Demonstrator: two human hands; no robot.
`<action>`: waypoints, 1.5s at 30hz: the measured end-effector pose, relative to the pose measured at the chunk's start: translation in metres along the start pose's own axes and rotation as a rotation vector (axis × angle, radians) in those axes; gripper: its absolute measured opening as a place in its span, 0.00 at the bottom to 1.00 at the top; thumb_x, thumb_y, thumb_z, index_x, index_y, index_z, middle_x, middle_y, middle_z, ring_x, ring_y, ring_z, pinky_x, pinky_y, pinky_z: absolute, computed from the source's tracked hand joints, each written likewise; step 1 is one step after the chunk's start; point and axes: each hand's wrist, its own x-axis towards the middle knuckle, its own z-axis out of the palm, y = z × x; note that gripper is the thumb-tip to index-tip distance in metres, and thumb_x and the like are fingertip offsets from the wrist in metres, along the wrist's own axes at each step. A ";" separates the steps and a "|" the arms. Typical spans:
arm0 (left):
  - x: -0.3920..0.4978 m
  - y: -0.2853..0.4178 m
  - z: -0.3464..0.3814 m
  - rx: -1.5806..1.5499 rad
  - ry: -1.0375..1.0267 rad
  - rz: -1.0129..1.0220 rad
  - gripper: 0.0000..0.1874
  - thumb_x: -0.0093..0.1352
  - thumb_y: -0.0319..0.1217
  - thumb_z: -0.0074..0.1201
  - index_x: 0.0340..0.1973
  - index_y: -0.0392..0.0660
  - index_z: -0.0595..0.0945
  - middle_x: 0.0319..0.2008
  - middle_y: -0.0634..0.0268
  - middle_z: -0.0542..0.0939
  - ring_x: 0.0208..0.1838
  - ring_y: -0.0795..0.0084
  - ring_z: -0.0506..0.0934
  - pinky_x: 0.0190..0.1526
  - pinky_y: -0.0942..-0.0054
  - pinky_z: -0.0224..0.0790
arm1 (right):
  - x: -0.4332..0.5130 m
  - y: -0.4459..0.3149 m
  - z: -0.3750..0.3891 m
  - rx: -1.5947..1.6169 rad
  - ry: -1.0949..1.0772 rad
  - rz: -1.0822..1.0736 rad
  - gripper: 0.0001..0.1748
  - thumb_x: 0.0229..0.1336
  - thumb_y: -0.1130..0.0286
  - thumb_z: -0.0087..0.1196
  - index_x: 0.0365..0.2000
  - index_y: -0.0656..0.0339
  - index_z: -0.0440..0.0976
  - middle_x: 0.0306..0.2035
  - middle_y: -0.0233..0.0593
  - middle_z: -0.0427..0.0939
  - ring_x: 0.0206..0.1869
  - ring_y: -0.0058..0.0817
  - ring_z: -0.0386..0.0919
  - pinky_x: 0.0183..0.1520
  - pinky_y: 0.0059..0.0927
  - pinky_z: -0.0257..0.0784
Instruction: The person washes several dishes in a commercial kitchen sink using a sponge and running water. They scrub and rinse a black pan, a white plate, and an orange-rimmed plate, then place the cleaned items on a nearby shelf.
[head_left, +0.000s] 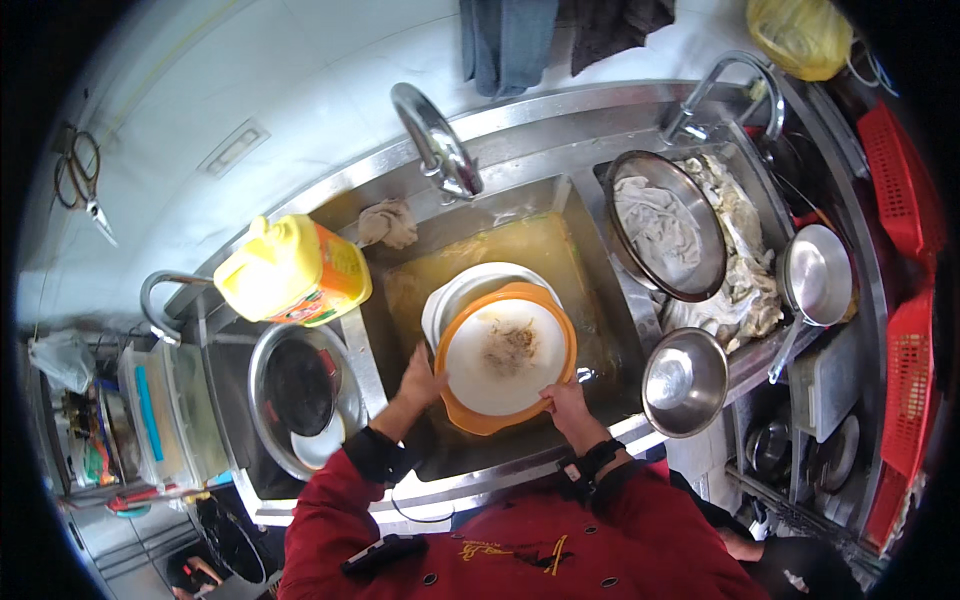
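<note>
My left hand (422, 380) is at the left rim of an orange dish with a white inside (484, 367), its fingers partly hidden behind the rim. My right hand (568, 400) grips the same dish at its lower right edge. Brown residue marks the dish's white bottom. Just behind and partly beneath it is a white, lidlike or bowl-shaped vessel (452, 290). Both are over the middle steel sink (600, 300), which holds cloudy yellowish water. A chrome faucet (437, 146) arches above the sink's back edge.
A yellow jug (292, 270) and a crumpled cloth (388, 223) stand left of the sink. A steel basin (257, 397) with a dark round pan is farther left. At right are a metal bowl with a wet cloth (660, 229), a small steel bowl (685, 382) and a saucepan (817, 275).
</note>
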 end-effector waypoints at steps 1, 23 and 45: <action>0.031 0.008 -0.009 -0.209 -0.051 0.079 0.32 0.63 0.30 0.57 0.60 0.36 0.63 0.60 0.50 0.66 0.65 0.59 0.64 0.63 0.64 0.58 | -0.002 -0.001 0.001 0.099 0.001 -0.041 0.35 0.38 0.87 0.47 0.53 0.57 0.64 0.36 0.38 0.74 0.32 0.32 0.76 0.27 0.31 0.74; 0.234 0.121 -0.112 -0.626 -0.554 0.692 0.42 0.68 0.23 0.48 0.70 0.48 0.41 0.73 0.64 0.40 0.74 0.73 0.40 0.70 0.73 0.31 | -0.008 -0.023 0.005 0.053 0.128 -0.137 0.46 0.38 0.89 0.47 0.61 0.46 0.60 0.42 0.32 0.76 0.35 0.26 0.76 0.27 0.26 0.72; 0.239 0.146 -0.119 -0.185 -0.340 0.501 0.38 0.69 0.38 0.48 0.68 0.40 0.48 0.59 0.37 0.67 0.62 0.46 0.67 0.64 0.65 0.56 | -0.017 -0.030 0.051 -0.144 0.156 -0.059 0.41 0.37 0.85 0.48 0.58 0.48 0.60 0.44 0.34 0.73 0.37 0.26 0.75 0.24 0.22 0.68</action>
